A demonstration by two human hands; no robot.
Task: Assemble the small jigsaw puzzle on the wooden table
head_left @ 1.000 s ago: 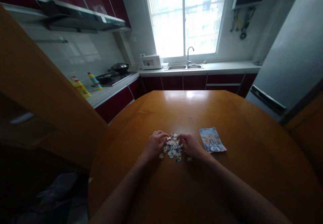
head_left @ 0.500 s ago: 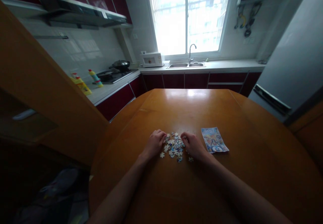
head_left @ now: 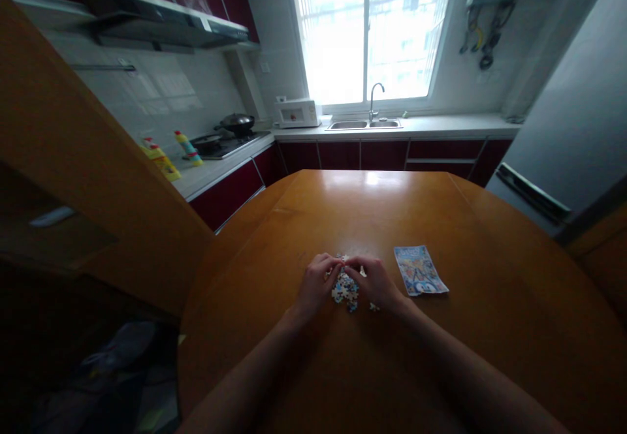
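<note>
A small heap of jigsaw puzzle pieces (head_left: 347, 289), some pale and some blue-patterned, lies on the wooden table (head_left: 372, 218). Above its far part, my left hand (head_left: 319, 281) and my right hand (head_left: 375, 282) come together with fingertips nearly touching. Both are closed in a pinch; anything between the fingers is too small or hidden to make out. My hands cover parts of the heap. One loose piece (head_left: 374, 307) rests just below my right hand. Right of that hand lies a printed picture sheet (head_left: 420, 271), blue and orange, slightly creased.
Past the table's far edge runs a counter with a sink (head_left: 349, 124), a white microwave (head_left: 298, 114) and a stove with a wok (head_left: 237, 123). Yellow bottles (head_left: 164, 162) stand at left. A fridge (head_left: 563, 134) is on the right, and a wooden partition (head_left: 122, 225) on the left.
My hands were apart on either side of the heap; the left has moved right and they now meet over it. The whole view has shifted slightly.
</note>
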